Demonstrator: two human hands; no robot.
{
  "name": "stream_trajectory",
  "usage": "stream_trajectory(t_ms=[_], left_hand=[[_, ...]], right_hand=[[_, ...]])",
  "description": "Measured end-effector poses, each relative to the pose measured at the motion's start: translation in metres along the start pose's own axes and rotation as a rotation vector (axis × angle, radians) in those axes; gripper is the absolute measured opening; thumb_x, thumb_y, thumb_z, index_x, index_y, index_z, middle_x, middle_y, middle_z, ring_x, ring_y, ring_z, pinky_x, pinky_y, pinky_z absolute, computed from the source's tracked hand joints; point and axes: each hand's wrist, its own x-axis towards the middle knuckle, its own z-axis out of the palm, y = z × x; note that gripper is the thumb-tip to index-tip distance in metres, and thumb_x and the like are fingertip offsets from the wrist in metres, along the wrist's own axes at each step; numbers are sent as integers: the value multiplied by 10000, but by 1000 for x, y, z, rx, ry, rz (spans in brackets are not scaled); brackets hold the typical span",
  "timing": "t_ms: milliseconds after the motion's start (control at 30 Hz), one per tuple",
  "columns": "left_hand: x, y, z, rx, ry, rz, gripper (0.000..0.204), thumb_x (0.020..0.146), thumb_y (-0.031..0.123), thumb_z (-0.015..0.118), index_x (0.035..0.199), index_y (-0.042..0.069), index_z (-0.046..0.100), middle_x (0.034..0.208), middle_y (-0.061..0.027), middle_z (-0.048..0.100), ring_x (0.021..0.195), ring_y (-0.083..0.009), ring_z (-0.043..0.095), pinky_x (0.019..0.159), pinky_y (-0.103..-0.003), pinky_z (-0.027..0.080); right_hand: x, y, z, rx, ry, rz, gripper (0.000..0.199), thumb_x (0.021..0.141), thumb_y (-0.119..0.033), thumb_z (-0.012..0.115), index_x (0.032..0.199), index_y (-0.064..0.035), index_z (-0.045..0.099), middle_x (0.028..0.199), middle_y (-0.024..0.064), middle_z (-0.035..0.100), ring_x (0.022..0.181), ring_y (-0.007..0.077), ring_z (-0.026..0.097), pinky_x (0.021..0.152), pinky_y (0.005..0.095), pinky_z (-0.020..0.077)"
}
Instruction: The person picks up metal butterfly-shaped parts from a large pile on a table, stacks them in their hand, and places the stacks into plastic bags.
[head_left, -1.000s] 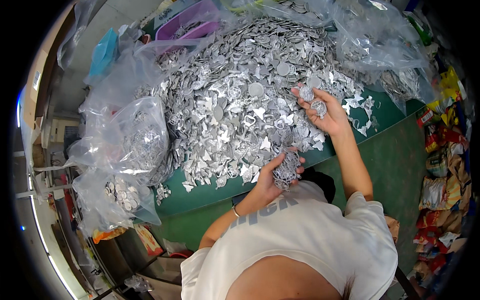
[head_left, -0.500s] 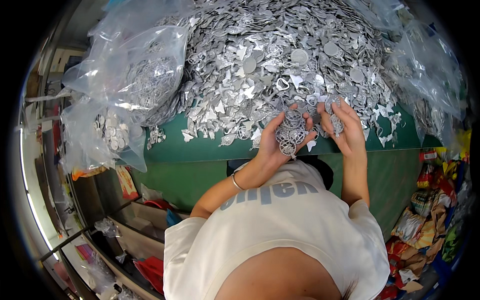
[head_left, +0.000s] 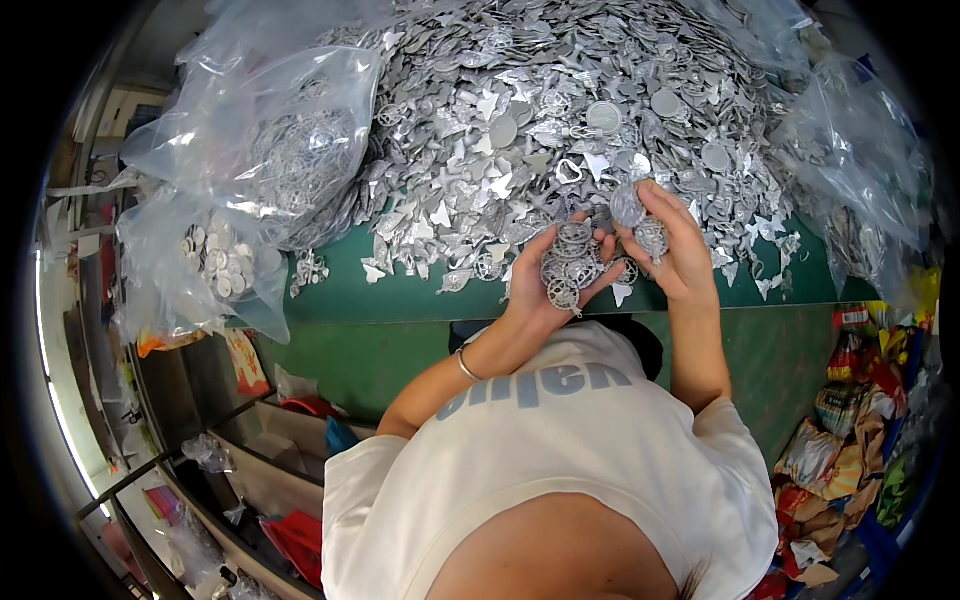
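Several round openwork metal pendants (head_left: 574,262) lie stacked in my left hand (head_left: 530,290), its fingers curled around them. Beside it, my right hand (head_left: 682,250) pinches a flat round metal pendant (head_left: 627,206) between thumb and fingers, with a second round pendant (head_left: 651,240) against the palm side. Both hands are held over the near edge of the green table (head_left: 400,300). Just beyond them rises a large heap of small silver-grey metal charms (head_left: 540,130) of mixed shapes. Some discs (head_left: 604,117) lie flat on top of the heap.
Clear plastic bags hold wiry metal pieces (head_left: 300,165) and small discs (head_left: 222,262) on the left. Another plastic bag (head_left: 850,150) lies at the right. Below the table stand open drawers (head_left: 270,450) at left and colourful packets (head_left: 830,450) at right.
My left hand has shifted slightly left with its pendants. My right hand has moved a little left and turned, bringing the pinched pendant's flat face into fuller view.
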Motion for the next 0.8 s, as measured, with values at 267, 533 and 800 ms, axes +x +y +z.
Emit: stream_trajectory(t_ms=[267, 533, 800], left_hand=[[1, 3, -6, 11, 19, -60, 369, 845, 292, 501, 1180, 138, 472, 1040, -114, 517, 988, -251, 528, 933, -494, 385], [3, 3, -7, -8, 18, -89, 372, 843, 293, 502, 1186, 151, 482, 1040, -121, 522, 984, -260, 530, 924, -500, 391], [3, 3, -6, 36, 36, -71, 367, 843, 292, 502, 1179, 145, 488, 1027, -121, 538, 963, -250, 543, 923, -479, 400]], right_hand=[[7, 0, -28, 243, 240, -201, 607, 707, 99, 395, 1291, 60, 234, 1175, 185, 434, 1069, 317, 464, 870, 380, 404], [6, -19, -44, 49, 256, -403, 541, 743, 119, 380, 1261, 88, 227, 1191, 217, 314, 1202, 429, 348, 1029, 465, 291], [1, -34, -54, 619, -36, -289, 278, 918, -290, 455, 990, -23, 481, 732, 34, 360, 670, 143, 330, 568, 259, 307]])
